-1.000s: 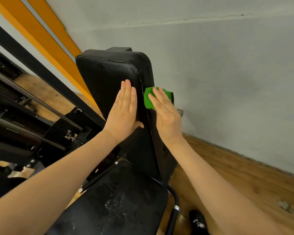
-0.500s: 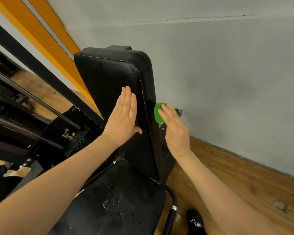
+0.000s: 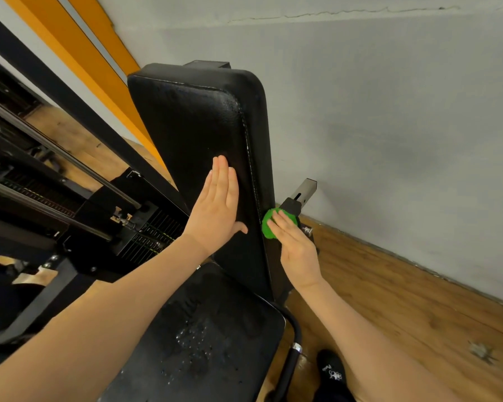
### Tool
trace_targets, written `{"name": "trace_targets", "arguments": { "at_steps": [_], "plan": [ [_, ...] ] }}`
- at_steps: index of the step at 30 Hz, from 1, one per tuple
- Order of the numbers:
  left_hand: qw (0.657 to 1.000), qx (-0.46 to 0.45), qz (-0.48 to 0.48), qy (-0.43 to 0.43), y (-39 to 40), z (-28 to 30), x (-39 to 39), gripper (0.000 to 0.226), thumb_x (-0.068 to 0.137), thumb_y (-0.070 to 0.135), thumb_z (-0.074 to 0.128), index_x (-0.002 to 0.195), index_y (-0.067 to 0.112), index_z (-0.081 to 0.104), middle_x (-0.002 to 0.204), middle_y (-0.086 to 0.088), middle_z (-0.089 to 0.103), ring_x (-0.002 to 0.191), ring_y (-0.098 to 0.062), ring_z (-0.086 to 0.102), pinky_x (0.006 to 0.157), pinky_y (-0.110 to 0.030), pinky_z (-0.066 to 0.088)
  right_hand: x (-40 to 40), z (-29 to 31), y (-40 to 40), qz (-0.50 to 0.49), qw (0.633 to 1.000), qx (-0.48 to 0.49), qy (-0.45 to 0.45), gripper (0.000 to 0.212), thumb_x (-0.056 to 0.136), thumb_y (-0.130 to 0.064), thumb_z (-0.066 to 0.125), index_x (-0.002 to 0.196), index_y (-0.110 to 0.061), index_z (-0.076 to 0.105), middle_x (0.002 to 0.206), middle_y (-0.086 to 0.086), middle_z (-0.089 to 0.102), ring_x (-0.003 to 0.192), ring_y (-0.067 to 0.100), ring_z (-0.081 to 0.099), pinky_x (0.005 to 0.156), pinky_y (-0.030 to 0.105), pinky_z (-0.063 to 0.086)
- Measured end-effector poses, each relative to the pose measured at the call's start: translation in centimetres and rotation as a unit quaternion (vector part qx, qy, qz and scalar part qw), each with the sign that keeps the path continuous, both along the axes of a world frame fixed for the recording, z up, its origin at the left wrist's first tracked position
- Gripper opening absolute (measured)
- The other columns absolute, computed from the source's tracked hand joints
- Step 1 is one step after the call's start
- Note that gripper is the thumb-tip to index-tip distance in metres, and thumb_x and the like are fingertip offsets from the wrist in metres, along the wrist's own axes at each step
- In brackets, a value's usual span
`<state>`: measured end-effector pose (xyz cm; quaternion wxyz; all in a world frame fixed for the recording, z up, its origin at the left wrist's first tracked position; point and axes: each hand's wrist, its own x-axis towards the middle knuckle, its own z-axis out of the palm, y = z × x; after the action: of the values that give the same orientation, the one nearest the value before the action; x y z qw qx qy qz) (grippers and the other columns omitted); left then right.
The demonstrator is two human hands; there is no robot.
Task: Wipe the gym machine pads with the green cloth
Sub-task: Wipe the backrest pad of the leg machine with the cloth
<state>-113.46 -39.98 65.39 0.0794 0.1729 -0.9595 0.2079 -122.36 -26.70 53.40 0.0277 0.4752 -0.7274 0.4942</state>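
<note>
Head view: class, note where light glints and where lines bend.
Head view: droplets glint on the seat pad; soft sheen along the back pad; wide-angle lens bows the wall crack; green cloth stays sharp.

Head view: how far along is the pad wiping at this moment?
In hand: the right hand presses the crumpled green cloth against the right side edge of the upright black back pad, low down, while the flat left hand braces its front. Likely left: the flat black seat pad carries droplets. Nothing can be confirmed finished.
</note>
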Motion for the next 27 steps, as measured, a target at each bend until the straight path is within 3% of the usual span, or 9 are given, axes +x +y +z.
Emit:
{"name": "trace_targets", "arguments": {
  "at_steps": [5,8,11,16,18,20,23,27],
  "plan": [
    [1.0,0.004,0.003,0.009,-0.2,-0.3,0.0,0.135,0.044,0.044,0.094,0.136,-0.02,0.019,0.141,-0.041,0.021,0.131,-0.048,0.019,0.103,-0.058,0.022,-2.2,3.2,-0.1,-0.053,0.994,-0.095,0.012,0.038,0.086,-0.004,0.05,0.125,-0.003,0.051,0.128,0.011,0.054,0.123,0.019,0.046,0.11,0.02,0.024],
    [1.0,0.013,-0.003,0.024,-0.3,-0.5,0.0,0.13,0.045,0.043,0.093,0.138,-0.015,0.022,0.138,-0.047,0.03,0.133,-0.049,0.017,0.106,-0.059,0.021,-3.3,5.8,-2.0,-0.056,0.986,-0.155,0.039,0.036,0.089,-0.004,0.045,0.123,0.0,0.053,0.13,0.009,0.048,0.126,0.016,0.04,0.112,0.019,0.023],
    [0.999,0.008,-0.013,0.038,-0.3,-0.7,0.0,0.131,0.046,0.045,0.092,0.139,-0.014,0.02,0.142,-0.044,0.023,0.133,-0.048,0.016,0.106,-0.059,0.02,-2.7,5.2,-3.3,-0.031,0.987,-0.149,0.056,0.036,0.088,-0.003,0.045,0.123,-0.001,0.052,0.128,0.015,0.054,0.125,0.019,0.042,0.112,0.019,0.023],
    [0.999,-0.016,-0.019,0.033,-0.5,-0.9,0.0,0.132,0.051,0.052,0.087,0.142,-0.009,0.013,0.144,-0.035,0.008,0.135,-0.045,0.01,0.11,-0.053,0.018,0.3,-1.6,-1.3,-0.031,0.996,-0.08,-0.005,0.04,0.084,0.002,0.051,0.124,-0.002,0.047,0.13,0.012,0.049,0.124,0.024,0.046,0.112,0.019,0.02],
    [0.998,-0.022,-0.022,0.048,-0.6,-1.3,-0.1,0.131,0.052,0.051,0.087,0.142,-0.01,0.014,0.145,-0.039,0.013,0.135,-0.046,0.009,0.11,-0.053,0.016,1.4,-3.6,-0.4,-0.032,0.998,-0.038,-0.027,0.049,0.077,0.014,0.061,0.122,-0.001,0.05,0.127,0.017,0.054,0.121,0.025,0.048,0.112,0.016,0.017],
    [0.997,-0.022,-0.03,0.072,-0.7,-1.7,-0.2,0.129,0.051,0.048,0.088,0.14,-0.013,0.018,0.142,-0.045,0.023,0.135,-0.046,0.011,0.109,-0.055,0.016,1.6,-4.1,0.0,-0.028,0.999,-0.02,-0.034,0.043,0.08,0.012,0.057,0.121,0.0,0.052,0.126,0.017,0.056,0.119,0.028,0.05,0.112,0.015,0.016],
    [0.996,-0.022,-0.044,0.074,-1.0,-2.4,0.0,0.127,0.052,0.047,0.088,0.141,-0.013,0.018,0.142,-0.045,0.026,0.135,-0.044,0.011,0.109,-0.054,0.016,0.9,-2.5,-0.1,-0.059,0.996,-0.059,-0.04,0.037,0.088,-0.008,0.04,0.121,0.0,0.056,0.126,0.017,0.057,0.123,0.019,0.047,0.112,0.015,0.019],
    [0.998,-0.035,-0.048,0.009,-1.1,-3.8,1.1,0.133,0.053,0.05,0.088,0.143,-0.009,0.01,0.146,-0.038,0.009,0.136,-0.046,0.004,0.112,-0.052,0.012,-0.7,1.3,-1.0,-0.125,0.981,-0.146,-0.015,0.035,0.09,-0.006,0.042,0.122,0.003,0.055,0.127,0.018,0.056,0.123,0.024,0.047,0.111,0.02,0.025]
  ]
}}
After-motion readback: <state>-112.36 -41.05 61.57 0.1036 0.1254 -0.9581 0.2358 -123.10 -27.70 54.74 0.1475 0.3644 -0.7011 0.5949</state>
